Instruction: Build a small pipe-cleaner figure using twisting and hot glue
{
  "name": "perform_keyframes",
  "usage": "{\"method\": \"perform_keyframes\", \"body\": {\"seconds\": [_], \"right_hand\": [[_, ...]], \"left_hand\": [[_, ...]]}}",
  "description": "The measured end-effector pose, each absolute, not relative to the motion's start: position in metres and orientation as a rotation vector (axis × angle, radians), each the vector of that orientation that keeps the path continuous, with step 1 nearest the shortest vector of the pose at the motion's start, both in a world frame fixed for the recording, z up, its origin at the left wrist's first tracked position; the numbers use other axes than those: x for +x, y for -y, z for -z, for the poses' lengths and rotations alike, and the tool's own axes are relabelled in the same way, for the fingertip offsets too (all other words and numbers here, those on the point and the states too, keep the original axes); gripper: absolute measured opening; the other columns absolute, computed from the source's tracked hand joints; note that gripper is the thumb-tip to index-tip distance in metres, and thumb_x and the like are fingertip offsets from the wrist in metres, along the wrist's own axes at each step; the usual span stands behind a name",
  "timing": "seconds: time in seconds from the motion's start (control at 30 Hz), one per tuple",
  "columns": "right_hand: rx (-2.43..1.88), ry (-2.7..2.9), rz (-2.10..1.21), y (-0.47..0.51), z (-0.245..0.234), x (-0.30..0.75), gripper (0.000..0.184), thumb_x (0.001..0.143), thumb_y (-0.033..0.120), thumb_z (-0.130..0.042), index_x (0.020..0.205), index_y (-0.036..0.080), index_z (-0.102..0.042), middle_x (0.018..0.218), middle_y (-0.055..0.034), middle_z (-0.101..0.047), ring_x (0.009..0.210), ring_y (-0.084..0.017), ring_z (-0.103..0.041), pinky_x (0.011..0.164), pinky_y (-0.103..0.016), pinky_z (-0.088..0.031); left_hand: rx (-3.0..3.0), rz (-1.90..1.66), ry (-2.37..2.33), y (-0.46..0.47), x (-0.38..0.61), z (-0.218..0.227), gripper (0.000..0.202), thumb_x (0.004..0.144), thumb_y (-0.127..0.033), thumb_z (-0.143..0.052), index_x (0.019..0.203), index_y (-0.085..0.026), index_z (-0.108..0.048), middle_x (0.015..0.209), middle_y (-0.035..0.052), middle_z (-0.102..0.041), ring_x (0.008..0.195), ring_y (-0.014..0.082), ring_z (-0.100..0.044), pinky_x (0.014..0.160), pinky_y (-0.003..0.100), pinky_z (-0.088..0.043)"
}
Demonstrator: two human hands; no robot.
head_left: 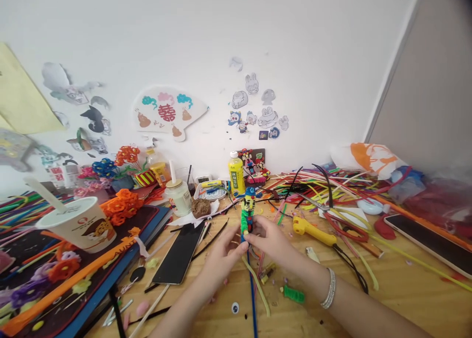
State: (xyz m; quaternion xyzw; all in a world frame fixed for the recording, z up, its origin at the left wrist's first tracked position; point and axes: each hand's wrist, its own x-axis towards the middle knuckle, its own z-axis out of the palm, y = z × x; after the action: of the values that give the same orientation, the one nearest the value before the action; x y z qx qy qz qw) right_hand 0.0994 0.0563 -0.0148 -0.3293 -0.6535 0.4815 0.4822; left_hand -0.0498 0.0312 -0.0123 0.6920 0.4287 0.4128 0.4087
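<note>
Between my two hands a small pipe-cleaner figure [248,212] stands upright, with a blue hat, a yellow face and a green and blue body. My left hand [227,247] closes on its lower part from the left, fingertips partly hidden behind it. My right hand [270,239] grips the same figure from the right, thumb near its base. From below the figure a long blue pipe cleaner [252,298] runs down toward me. A pale yellow pipe cleaner [260,286] lies beside it on the wooden table [206,298].
To the right lie a yellow hot glue gun [317,231], scissors [313,202] and many loose pipe cleaners [313,183]. A black phone [180,254] is left of my hands. A paper cup [79,225], a glass jar [178,198] and a yellow bottle [236,175] stand farther back.
</note>
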Motion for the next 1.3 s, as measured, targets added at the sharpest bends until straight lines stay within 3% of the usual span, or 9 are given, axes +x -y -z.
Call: {"method": "perform_keyframes", "body": {"seconds": [0.13,0.33,0.47,0.6,0.9,1.0,1.17,1.3], "right_hand": [[-0.935,1.716,-1.041,-0.058,0.005,0.093,0.021,0.069,0.009,-0.055,0.088,0.017,-0.06,0.072,0.0013,-0.056,0.058,-0.012,-0.051,0.052,-0.023,-0.043],[-0.919,1.968,-0.673,-0.065,-0.01,0.083,0.017,0.07,0.009,-0.059,0.083,0.018,-0.065,0.083,-0.0011,-0.052,0.073,-0.014,-0.05,0.062,-0.024,-0.04],[-0.851,2.137,-0.657,-0.074,-0.025,0.083,0.022,0.069,0.006,-0.059,0.084,0.021,-0.067,0.081,0.0001,-0.059,0.074,-0.013,-0.053,0.066,-0.023,-0.041],[-1.019,2.09,-0.546,-0.086,-0.041,0.107,0.025,0.077,0.012,-0.051,0.096,0.019,-0.066,0.09,-0.0038,-0.064,0.076,-0.015,-0.057,0.069,-0.026,-0.043],[-1.376,1.972,-0.263,-0.098,-0.022,0.161,0.022,0.073,0.012,-0.048,0.084,0.016,-0.067,0.09,-0.0083,-0.066,0.085,-0.021,-0.059,0.077,-0.032,-0.042],[-1.423,1.929,-0.203,-0.1,-0.025,0.171,0.024,0.076,0.015,-0.045,0.087,0.016,-0.066,0.093,-0.0085,-0.065,0.087,-0.021,-0.058,0.079,-0.033,-0.041],[-1.421,1.988,-0.23,-0.076,-0.035,0.185,0.024,0.077,0.019,-0.045,0.089,0.017,-0.066,0.091,-0.0068,-0.066,0.085,-0.019,-0.058,0.076,-0.03,-0.042],[-1.315,2.43,-0.533,-0.033,-0.025,0.177,0.019,0.076,0.025,-0.051,0.086,0.02,-0.067,0.078,-0.003,-0.066,0.068,-0.016,-0.057,0.059,-0.024,-0.039]], "left_hand": [[1.6,-1.035,-1.039,-0.032,-0.05,0.007,0.039,0.077,-0.043,-0.053,0.105,-0.016,-0.058,0.088,0.0055,-0.064,0.079,0.018,-0.057,0.071,0.03,-0.046],[1.372,-1.118,-0.944,-0.035,-0.058,-0.002,0.031,0.072,-0.038,-0.061,0.09,-0.013,-0.058,0.065,-0.0021,-0.052,0.056,0.0103,-0.047,0.056,0.024,-0.04],[1.243,-1.256,-0.935,-0.039,-0.064,-0.004,0.022,0.069,-0.032,-0.065,0.078,-0.014,-0.056,0.062,-0.0032,-0.05,0.056,0.0091,-0.043,0.055,0.021,-0.037],[1.199,-1.349,-0.938,-0.043,-0.069,-0.005,0.024,0.07,-0.029,-0.065,0.086,-0.014,-0.055,0.06,-0.0047,-0.047,0.054,0.0076,-0.041,0.054,0.02,-0.035],[1.134,-1.413,-0.921,-0.042,-0.065,-0.001,0.024,0.07,-0.03,-0.065,0.084,-0.017,-0.05,0.053,-0.0074,-0.047,0.038,0.0034,-0.036,0.04,0.018,-0.027],[1.135,-1.454,-0.941,-0.045,-0.07,-0.001,0.02,0.071,-0.03,-0.064,0.077,-0.017,-0.049,0.045,-0.0101,-0.04,0.035,0.0024,-0.03,0.037,0.016,-0.022],[1.103,-1.525,-0.984,-0.052,-0.078,-0.002,0.025,0.071,-0.031,-0.063,0.067,-0.019,-0.042,0.038,-0.0127,-0.031,0.033,0.0021,-0.023,0.034,0.015,-0.017],[1.099,-1.55,-1.005,-0.053,-0.082,-0.004,0.027,0.071,-0.033,-0.063,0.065,-0.019,-0.04,0.038,-0.0127,-0.03,0.033,0.0023,-0.023,0.034,0.015,-0.017]]}}
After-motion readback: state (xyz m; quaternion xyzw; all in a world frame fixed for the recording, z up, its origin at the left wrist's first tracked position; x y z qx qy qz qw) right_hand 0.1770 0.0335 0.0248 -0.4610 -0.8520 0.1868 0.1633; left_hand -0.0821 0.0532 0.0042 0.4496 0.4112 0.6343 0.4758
